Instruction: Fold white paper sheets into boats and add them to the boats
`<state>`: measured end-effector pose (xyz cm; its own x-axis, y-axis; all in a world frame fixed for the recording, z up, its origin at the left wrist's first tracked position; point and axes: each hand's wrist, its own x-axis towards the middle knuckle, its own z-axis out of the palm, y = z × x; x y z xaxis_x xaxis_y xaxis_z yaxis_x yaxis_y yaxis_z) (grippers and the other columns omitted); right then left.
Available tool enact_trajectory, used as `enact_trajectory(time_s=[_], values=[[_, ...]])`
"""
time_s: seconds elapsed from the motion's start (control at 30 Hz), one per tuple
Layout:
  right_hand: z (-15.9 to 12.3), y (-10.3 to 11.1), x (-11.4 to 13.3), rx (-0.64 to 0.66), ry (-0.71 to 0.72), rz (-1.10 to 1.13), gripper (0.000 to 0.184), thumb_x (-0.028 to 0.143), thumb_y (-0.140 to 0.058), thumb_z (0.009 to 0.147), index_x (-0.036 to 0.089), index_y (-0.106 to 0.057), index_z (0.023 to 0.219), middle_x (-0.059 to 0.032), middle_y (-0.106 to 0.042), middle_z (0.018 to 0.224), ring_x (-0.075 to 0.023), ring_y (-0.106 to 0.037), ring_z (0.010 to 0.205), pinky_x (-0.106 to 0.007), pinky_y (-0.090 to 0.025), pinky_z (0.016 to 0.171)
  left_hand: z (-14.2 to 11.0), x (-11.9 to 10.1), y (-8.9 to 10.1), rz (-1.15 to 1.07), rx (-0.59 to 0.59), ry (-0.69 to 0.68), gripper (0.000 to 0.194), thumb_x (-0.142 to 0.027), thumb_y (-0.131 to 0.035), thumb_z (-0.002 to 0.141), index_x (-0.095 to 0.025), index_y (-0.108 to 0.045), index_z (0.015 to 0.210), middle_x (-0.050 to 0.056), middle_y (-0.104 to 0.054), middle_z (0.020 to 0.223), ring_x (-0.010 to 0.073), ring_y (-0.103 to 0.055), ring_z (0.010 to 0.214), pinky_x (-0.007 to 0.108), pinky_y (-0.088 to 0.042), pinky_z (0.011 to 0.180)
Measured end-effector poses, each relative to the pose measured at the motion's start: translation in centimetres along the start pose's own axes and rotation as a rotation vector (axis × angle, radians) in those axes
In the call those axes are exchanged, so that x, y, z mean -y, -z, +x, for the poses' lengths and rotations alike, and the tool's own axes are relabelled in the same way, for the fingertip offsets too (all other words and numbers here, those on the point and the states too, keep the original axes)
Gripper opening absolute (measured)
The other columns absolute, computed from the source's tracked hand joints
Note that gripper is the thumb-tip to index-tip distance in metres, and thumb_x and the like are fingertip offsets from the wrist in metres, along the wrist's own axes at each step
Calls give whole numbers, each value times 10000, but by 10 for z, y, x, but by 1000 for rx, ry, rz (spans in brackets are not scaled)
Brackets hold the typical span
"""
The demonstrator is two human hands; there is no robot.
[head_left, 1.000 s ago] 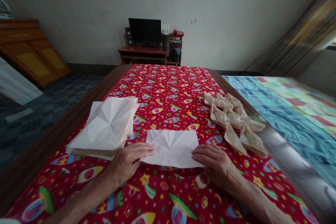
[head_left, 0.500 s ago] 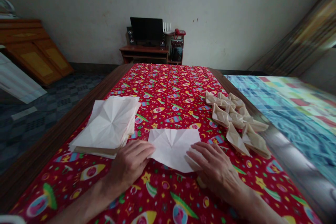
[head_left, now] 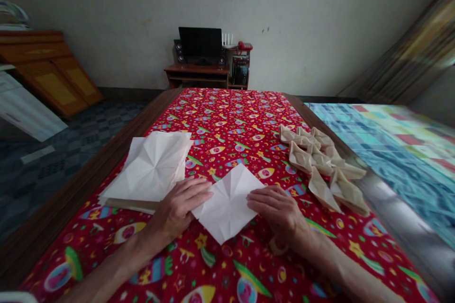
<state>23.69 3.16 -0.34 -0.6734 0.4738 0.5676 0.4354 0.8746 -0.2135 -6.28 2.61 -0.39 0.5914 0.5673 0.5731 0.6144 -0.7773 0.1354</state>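
A creased white square of paper (head_left: 228,203) lies on the red patterned tablecloth (head_left: 227,128), turned so that one corner points toward me. My left hand (head_left: 179,208) rests flat on its left corner, fingers stretched out. My right hand (head_left: 279,210) lies flat against its right corner, fingers also extended. Left of my left hand sits a stack of creased white sheets (head_left: 152,168).
Several folded beige paper shapes (head_left: 322,165) lie at the table's right edge. Beyond that edge is a blue-green patterned surface (head_left: 384,151). A dark wooden table rim (head_left: 92,170) runs along the left. A desk with a monitor (head_left: 201,47) stands against the far wall.
Both hands have rotated the white sheet from lying square to me into a diamond position. The sheet sits slightly closer to me than before.
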Motion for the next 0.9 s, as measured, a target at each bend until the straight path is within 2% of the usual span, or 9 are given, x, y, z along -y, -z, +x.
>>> enact_trajectory(time_s=[0.17, 0.27, 0.33, 0.4, 0.5, 0.6, 0.7, 0.8, 0.9], values=[[-2, 0, -4, 13, -61, -197, 235, 177, -443, 917, 206, -628, 1058, -123, -647, 1146, -238, -561, 1113, -430, -462, 857, 3, -8, 10, -10, -39, -53, 372, -7, -414, 819, -162, -631, 1079, 79, -660, 1135, 204, -537, 1157, 389, -475, 969], [1, 4, 13, 94, -73, -313, 317, 155, -456, 901, 181, -570, 1196, -177, -550, 1278, -300, -454, 1231, -506, -427, 912, 7, -21, 21, 37, -6, -103, 359, 3, -394, 828, -117, -613, 1086, 109, -626, 1193, 204, -487, 1227, 352, -459, 1010], [2, 5, 27, 90, -96, -363, 360, 151, -451, 902, 179, -532, 1251, -188, -521, 1303, -310, -435, 1240, -506, -437, 901, 9, -29, 26, 82, 19, -131, 364, 14, -368, 828, -105, -611, 1072, 117, -610, 1218, 206, -467, 1251, 339, -450, 1026], [3, 5, 37, 76, -77, -340, 297, 153, -453, 901, 170, -575, 1172, -171, -572, 1233, -300, -483, 1181, -470, -467, 860, 11, -35, 27, 99, 36, -144, 366, 25, -347, 822, -105, -616, 1034, 118, -613, 1211, 205, -469, 1251, 336, -452, 1027], [1, 6, 39, 94, -80, -208, 218, 142, -423, 912, 154, -609, 1026, -120, -656, 1036, -232, -578, 1005, -375, -503, 799, 10, -38, 24, 40, 66, -149, 371, 36, -319, 802, -107, -617, 972, 123, -618, 1196, 194, -478, 1241, 326, -460, 1019], [-3, 6, 31, 132, -108, -84, 244, 130, -380, 924, 145, -597, 1034, -99, -667, 973, -191, -599, 932, -324, -511, 789, 7, -35, 17, -45, 104, -126, 359, 13, -330, 822, -125, -619, 983, 105, -627, 1184, 177, -512, 1203, 328, -457, 1020], [-7, 7, 24, 154, -93, -29, 268, 107, -367, 916, 150, -596, 1049, -91, -676, 978, -186, -605, 950, -318, -508, 805, 1, -26, 8, -81, 144, -89, 307, -75, -405, 884, -159, -606, 1100, 70, -662, 1123, 165, -579, 1109, 344, -470, 1002], [-10, 6, 19, 140, -78, 9, 267, 107, -389, 902, 162, -608, 1044, -84, -684, 972, -180, -615, 931, -319, -503, 799, -3, -18, -1, -145, 113, -28, 263, -133, -455, 904, -188, -628, 1094, 58, -686, 1065, 163, -612, 1048, 320, -510, 932], [-8, 5, 18, 81, -152, 65, 270, 93, -420, 868, 177, -645, 992, -71, -692, 872, -172, -623, 836, -298, -500, 721, -3, -12, -7, -256, 43, 16, 238, -124, -466, 901, -185, -661, 1022, 62, -708, 982, 160, -638, 976, 301, -534, 859]])
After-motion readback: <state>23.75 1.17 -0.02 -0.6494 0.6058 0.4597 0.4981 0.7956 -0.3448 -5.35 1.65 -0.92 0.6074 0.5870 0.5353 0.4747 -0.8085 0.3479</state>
